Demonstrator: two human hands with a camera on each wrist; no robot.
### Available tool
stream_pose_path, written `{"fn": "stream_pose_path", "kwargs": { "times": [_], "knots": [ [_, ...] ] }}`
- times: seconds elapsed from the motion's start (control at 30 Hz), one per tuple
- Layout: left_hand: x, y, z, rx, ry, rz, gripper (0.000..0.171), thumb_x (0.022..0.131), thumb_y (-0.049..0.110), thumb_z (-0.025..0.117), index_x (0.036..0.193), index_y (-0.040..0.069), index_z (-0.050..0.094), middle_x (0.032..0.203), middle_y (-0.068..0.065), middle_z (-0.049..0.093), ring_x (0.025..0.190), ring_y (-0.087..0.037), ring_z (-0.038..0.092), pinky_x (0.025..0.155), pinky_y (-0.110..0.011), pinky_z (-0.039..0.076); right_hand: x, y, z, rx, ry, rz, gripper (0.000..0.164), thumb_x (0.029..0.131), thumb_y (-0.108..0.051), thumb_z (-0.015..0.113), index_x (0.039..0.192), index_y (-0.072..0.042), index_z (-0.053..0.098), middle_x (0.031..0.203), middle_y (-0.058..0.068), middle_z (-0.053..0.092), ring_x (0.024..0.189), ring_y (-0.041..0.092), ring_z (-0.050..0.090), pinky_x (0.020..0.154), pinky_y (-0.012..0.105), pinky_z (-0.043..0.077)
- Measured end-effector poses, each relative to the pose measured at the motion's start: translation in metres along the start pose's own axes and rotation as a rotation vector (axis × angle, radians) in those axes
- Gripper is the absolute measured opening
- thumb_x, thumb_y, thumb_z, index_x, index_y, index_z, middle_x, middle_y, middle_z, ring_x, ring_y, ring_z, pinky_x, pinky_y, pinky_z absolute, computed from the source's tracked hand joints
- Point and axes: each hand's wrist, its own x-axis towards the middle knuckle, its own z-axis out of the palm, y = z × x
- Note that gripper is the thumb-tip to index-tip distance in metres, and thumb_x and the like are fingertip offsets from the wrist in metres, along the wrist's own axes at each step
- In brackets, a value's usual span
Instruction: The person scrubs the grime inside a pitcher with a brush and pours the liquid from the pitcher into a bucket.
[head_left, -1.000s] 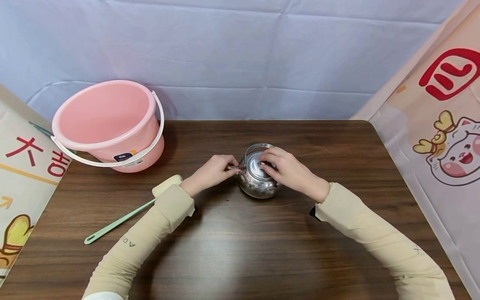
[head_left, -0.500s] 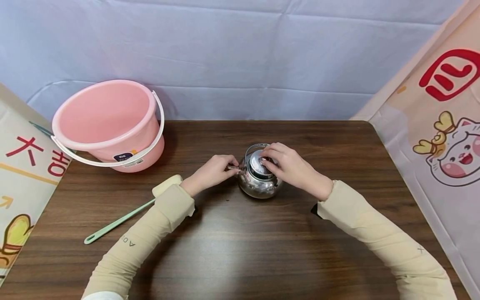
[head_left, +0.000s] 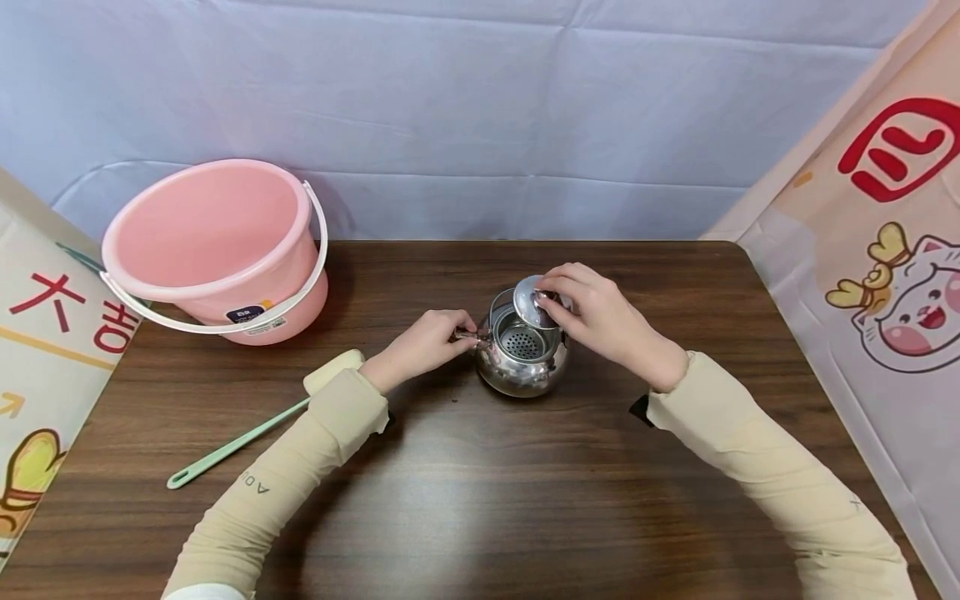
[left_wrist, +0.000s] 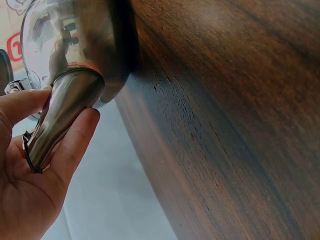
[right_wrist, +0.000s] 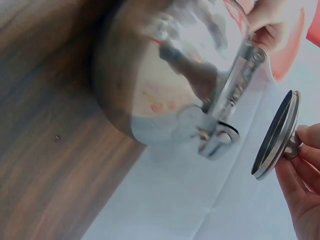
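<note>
A shiny steel teapot [head_left: 517, 375] stands on the table, its strainer [head_left: 522, 342] with small holes showing through the uncovered mouth. My left hand [head_left: 431, 342] grips the teapot's spout [left_wrist: 65, 110] between thumb and fingers, as the left wrist view shows. Above the mouth's far right side, my right hand [head_left: 600, 317] pinches the round lid [head_left: 531, 302] by its knob. The lid is tilted and lifted off the teapot; in the right wrist view the lid [right_wrist: 277, 137] hangs apart from the body. A wire handle [head_left: 497, 302] rises behind the mouth.
A pink bucket [head_left: 277, 321] with a white handle stands at the back left. In front of it lies a brush-like tool with a cream head [head_left: 333, 369] and a green handle [head_left: 240, 442], partly behind the left sleeve. Cloth backdrops [head_left: 450, 108] enclose the table [head_left: 480, 517].
My right hand has raised the lid off the teapot and moved it up and to the right, uncovering the strainer. The left hand has stayed on the spout.
</note>
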Motion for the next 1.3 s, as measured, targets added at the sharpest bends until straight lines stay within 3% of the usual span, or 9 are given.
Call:
{"fn": "stream_pose_path", "kwargs": {
  "times": [0.3, 0.5, 0.67, 0.93, 1.3],
  "knots": [
    [0.000, 0.000, -0.001, 0.000, -0.005, -0.001, 0.017, 0.088, 0.018, 0.061, 0.097, 0.004, 0.063, 0.094, -0.007, 0.065, 0.083, -0.015, 0.060, 0.074, -0.029, 0.047, 0.004, 0.003, -0.017, -0.047, 0.042, 0.020, 0.014, 0.079, 0.000, 0.066, 0.092, 0.002, 0.066, 0.096, 0.014, 0.061, 0.085, 0.022, 0.055, 0.067, 0.031, 0.044],
    [0.000, 0.001, -0.001, -0.001, 0.008, 0.003, 0.016, 0.087, 0.017, 0.062, 0.096, 0.003, 0.063, 0.092, -0.008, 0.066, 0.081, -0.015, 0.060, 0.073, -0.029, 0.047, 0.004, 0.007, -0.023, -0.064, 0.064, 0.035, 0.013, 0.078, 0.000, 0.066, 0.092, 0.003, 0.066, 0.095, 0.015, 0.062, 0.089, 0.025, 0.056, 0.075, 0.035, 0.045],
    [0.000, 0.001, -0.001, -0.005, 0.006, 0.004, 0.016, 0.087, 0.017, 0.062, 0.095, 0.004, 0.063, 0.091, -0.007, 0.066, 0.080, -0.014, 0.059, 0.072, -0.029, 0.047, 0.002, 0.011, -0.028, -0.076, 0.066, 0.064, 0.015, 0.079, 0.000, 0.066, 0.093, 0.004, 0.066, 0.095, 0.015, 0.062, 0.086, 0.024, 0.056, 0.071, 0.033, 0.044],
    [0.000, 0.001, -0.001, -0.005, -0.004, -0.003, 0.017, 0.087, 0.017, 0.061, 0.096, 0.004, 0.063, 0.092, -0.008, 0.065, 0.080, -0.014, 0.059, 0.072, -0.029, 0.047, -0.003, 0.020, -0.031, -0.071, 0.076, 0.096, 0.016, 0.079, 0.002, 0.065, 0.094, 0.005, 0.066, 0.094, 0.017, 0.062, 0.089, 0.028, 0.057, 0.076, 0.039, 0.046],
    [0.000, 0.001, 0.000, -0.007, -0.005, -0.004, 0.017, 0.087, 0.017, 0.061, 0.096, 0.003, 0.063, 0.093, -0.008, 0.065, 0.082, -0.015, 0.060, 0.073, -0.029, 0.047, -0.014, 0.035, -0.032, -0.098, 0.069, 0.170, 0.017, 0.079, 0.002, 0.065, 0.096, 0.005, 0.066, 0.094, 0.015, 0.062, 0.087, 0.027, 0.057, 0.074, 0.036, 0.044]
  ]
}}
